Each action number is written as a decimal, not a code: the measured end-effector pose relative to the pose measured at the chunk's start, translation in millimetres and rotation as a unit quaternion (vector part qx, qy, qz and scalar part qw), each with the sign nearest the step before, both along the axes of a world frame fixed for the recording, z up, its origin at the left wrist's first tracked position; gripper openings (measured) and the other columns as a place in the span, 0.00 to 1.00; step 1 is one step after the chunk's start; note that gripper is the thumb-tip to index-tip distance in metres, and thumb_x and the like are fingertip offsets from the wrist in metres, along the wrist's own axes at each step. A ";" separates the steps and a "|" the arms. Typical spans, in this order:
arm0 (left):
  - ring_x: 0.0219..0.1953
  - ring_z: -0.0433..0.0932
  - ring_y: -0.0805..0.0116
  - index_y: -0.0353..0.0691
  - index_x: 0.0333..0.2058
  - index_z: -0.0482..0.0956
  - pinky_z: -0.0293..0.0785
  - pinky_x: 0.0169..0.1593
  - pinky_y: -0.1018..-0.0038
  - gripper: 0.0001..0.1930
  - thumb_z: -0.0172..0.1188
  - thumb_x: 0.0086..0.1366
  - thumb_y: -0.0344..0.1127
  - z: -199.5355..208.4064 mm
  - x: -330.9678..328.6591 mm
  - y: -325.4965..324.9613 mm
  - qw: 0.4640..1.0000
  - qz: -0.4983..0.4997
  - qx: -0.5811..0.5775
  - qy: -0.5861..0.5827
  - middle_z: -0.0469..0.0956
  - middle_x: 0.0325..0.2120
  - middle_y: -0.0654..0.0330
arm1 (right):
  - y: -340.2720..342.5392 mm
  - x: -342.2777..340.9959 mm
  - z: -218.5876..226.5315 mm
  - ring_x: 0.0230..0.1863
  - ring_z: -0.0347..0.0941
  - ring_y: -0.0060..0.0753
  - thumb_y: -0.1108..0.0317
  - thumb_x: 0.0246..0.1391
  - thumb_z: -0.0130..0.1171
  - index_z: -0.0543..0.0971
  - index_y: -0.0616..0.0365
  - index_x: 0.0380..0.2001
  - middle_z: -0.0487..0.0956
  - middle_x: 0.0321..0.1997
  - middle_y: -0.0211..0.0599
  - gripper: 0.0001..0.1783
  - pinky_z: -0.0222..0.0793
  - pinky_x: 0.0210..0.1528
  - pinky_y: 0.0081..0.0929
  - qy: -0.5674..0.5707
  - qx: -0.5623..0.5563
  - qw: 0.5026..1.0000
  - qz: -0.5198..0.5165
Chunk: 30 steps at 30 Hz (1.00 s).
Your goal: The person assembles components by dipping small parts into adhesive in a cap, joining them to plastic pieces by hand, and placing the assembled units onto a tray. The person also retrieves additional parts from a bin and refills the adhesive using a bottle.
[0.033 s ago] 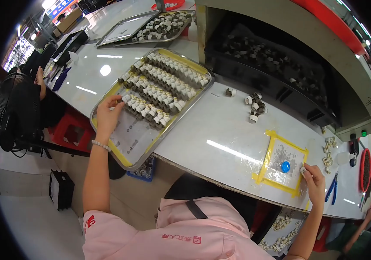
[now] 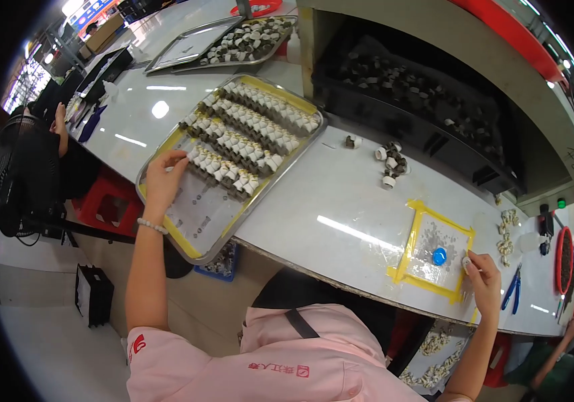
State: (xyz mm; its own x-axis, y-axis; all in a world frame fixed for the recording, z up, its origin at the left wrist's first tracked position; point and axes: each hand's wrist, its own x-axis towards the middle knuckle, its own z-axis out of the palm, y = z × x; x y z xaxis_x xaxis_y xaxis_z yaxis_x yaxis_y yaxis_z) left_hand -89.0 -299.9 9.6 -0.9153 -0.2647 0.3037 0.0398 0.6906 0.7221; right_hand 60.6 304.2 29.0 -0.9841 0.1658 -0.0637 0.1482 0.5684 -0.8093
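Observation:
My left hand (image 2: 164, 175) reaches over a metal tray (image 2: 200, 249) edged with yellow tape. Its thumb and fingertips are closed at the left end of the nearest row of small white-and-dark parts (image 2: 222, 172); what they grip there is largely hidden. Several such rows stand side by side in the tray. Farther right, my right hand (image 2: 483, 273) pinches a small white part (image 2: 467, 262) at the right side of a yellow-taped square (image 2: 423, 268) on the table. Inside that square sits a round blue cap (image 2: 439, 256) among grey specks.
Several loose white-and-dark parts (image 2: 391, 161) lie below a dark bin (image 2: 401, 114) full of similar pieces. Blue-handled pliers (image 2: 512, 291) and a red tray (image 2: 564, 261) are at the right. Another tray (image 2: 250, 41) of parts stands at the back. Another person's arm shows far left.

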 end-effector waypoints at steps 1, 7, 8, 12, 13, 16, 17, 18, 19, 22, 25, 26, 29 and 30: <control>0.32 0.77 0.73 0.34 0.38 0.79 0.71 0.38 0.78 0.11 0.61 0.56 0.30 3.4 2.6 -2.1 1.000 -0.013 -0.012 -0.020 0.80 0.29 0.59 | -6.6 -1.1 1.9 0.30 0.68 0.20 0.79 0.50 0.55 0.78 0.66 0.42 0.73 0.31 0.32 0.14 0.63 0.33 0.16 0.001 0.034 0.999 0.000; 0.41 0.77 0.62 0.34 0.43 0.77 0.70 0.44 0.73 0.15 0.61 0.57 0.33 37.9 24.4 73.8 0.993 0.012 -0.121 -0.001 0.78 0.38 0.53 | -18.1 1.0 7.2 0.28 0.69 0.25 0.81 0.43 0.59 0.78 0.66 0.41 0.73 0.30 0.35 0.18 0.67 0.32 0.20 0.020 0.123 0.992 0.004; 0.43 0.76 0.61 0.34 0.43 0.76 0.70 0.45 0.72 0.16 0.62 0.56 0.34 40.7 26.9 99.8 0.993 -0.028 -0.105 0.048 0.77 0.41 0.51 | -17.8 2.5 7.3 0.28 0.70 0.26 0.81 0.43 0.59 0.78 0.66 0.41 0.74 0.30 0.35 0.18 0.67 0.32 0.21 0.035 0.140 0.989 0.013; 0.47 0.75 0.61 0.36 0.47 0.75 0.71 0.46 0.70 0.20 0.63 0.54 0.30 37.1 29.9 201.5 0.967 -0.230 -0.099 0.053 0.76 0.46 0.51 | -23.0 4.2 5.3 0.30 0.71 0.29 0.79 0.41 0.62 0.78 0.65 0.38 0.75 0.28 0.37 0.16 0.68 0.35 0.24 0.047 0.133 0.990 0.015; 0.46 0.75 0.58 0.35 0.46 0.75 0.71 0.47 0.68 0.19 0.63 0.53 0.29 34.4 20.6 224.9 0.958 -0.252 -0.113 0.083 0.75 0.46 0.50 | -23.7 5.9 6.3 0.30 0.71 0.30 0.78 0.40 0.62 0.78 0.64 0.36 0.75 0.28 0.37 0.15 0.68 0.36 0.24 0.033 0.101 0.994 -0.002; 0.44 0.74 0.52 0.33 0.43 0.76 0.70 0.48 0.66 0.18 0.63 0.52 0.27 18.9 -18.1 262.4 0.951 -0.256 -0.142 0.096 0.75 0.43 0.48 | -25.2 3.9 7.9 0.30 0.72 0.31 0.78 0.41 0.61 0.78 0.65 0.34 0.75 0.30 0.39 0.13 0.68 0.35 0.24 0.055 0.130 0.989 0.034; 0.43 0.74 0.50 0.32 0.41 0.76 0.70 0.47 0.64 0.16 0.63 0.51 0.26 13.5 -29.7 271.9 0.953 -0.245 -0.157 0.079 0.75 0.40 0.47 | -25.5 4.0 8.1 0.29 0.71 0.30 0.79 0.41 0.60 0.78 0.66 0.35 0.75 0.30 0.38 0.13 0.68 0.34 0.22 0.090 0.153 0.982 0.059; 0.43 0.74 0.50 0.32 0.41 0.76 0.70 0.47 0.64 0.16 0.63 0.51 0.26 7.1 -39.0 278.8 0.952 -0.256 -0.150 0.081 0.75 0.40 0.47 | -25.3 5.9 7.3 0.30 0.73 0.33 0.78 0.42 0.61 0.79 0.65 0.35 0.76 0.31 0.40 0.13 0.69 0.33 0.24 0.104 0.176 0.977 0.061; 0.41 0.74 0.50 0.31 0.39 0.76 0.70 0.46 0.63 0.15 0.63 0.51 0.26 1.2 -47.2 280.7 0.952 -0.228 -0.186 0.078 0.75 0.38 0.47 | -25.9 6.0 6.6 0.30 0.73 0.33 0.78 0.42 0.61 0.79 0.65 0.35 0.76 0.31 0.40 0.13 0.69 0.33 0.24 0.100 0.183 0.977 0.052; 0.38 0.73 0.50 0.31 0.37 0.76 0.71 0.44 0.63 0.13 0.62 0.51 0.25 -6.4 -54.1 275.7 0.949 -0.223 -0.212 0.068 0.74 0.35 0.48 | -27.7 4.9 9.3 0.33 0.74 0.40 0.74 0.43 0.63 0.80 0.64 0.36 0.76 0.32 0.41 0.13 0.70 0.34 0.29 0.099 0.202 0.972 0.064; 0.36 0.74 0.54 0.31 0.38 0.75 0.72 0.41 0.67 0.13 0.61 0.52 0.25 3.6 -38.3 280.4 0.951 -0.259 -0.163 0.038 0.74 0.35 0.51 | -26.5 1.7 7.4 0.31 0.74 0.41 0.74 0.44 0.63 0.80 0.64 0.35 0.76 0.32 0.42 0.12 0.71 0.34 0.29 0.102 0.207 0.971 0.065; 0.36 0.75 0.59 0.30 0.39 0.75 0.73 0.39 0.70 0.13 0.61 0.54 0.26 11.4 -26.1 279.4 0.954 -0.272 -0.125 0.016 0.75 0.35 0.53 | -27.5 0.0 8.7 0.30 0.74 0.41 0.73 0.44 0.63 0.80 0.63 0.34 0.77 0.32 0.42 0.12 0.71 0.33 0.29 0.108 0.198 0.972 0.065; 0.38 0.76 0.69 0.30 0.42 0.75 0.72 0.42 0.77 0.13 0.59 0.58 0.26 14.5 16.1 288.9 0.860 -0.371 0.318 -0.149 0.76 0.37 0.57 | -30.0 -4.0 13.1 0.31 0.75 0.37 0.74 0.44 0.63 0.80 0.62 0.35 0.77 0.32 0.39 0.12 0.71 0.34 0.26 0.097 0.169 0.978 0.073; 0.38 0.76 0.69 0.30 0.42 0.75 0.72 0.42 0.77 0.13 0.59 0.58 0.26 16.7 31.0 289.8 0.859 -0.372 0.318 -0.150 0.76 0.37 0.57 | -33.8 -7.0 15.5 0.31 0.75 0.37 0.74 0.44 0.63 0.80 0.62 0.35 0.77 0.32 0.39 0.12 0.71 0.34 0.26 0.096 0.168 0.978 0.072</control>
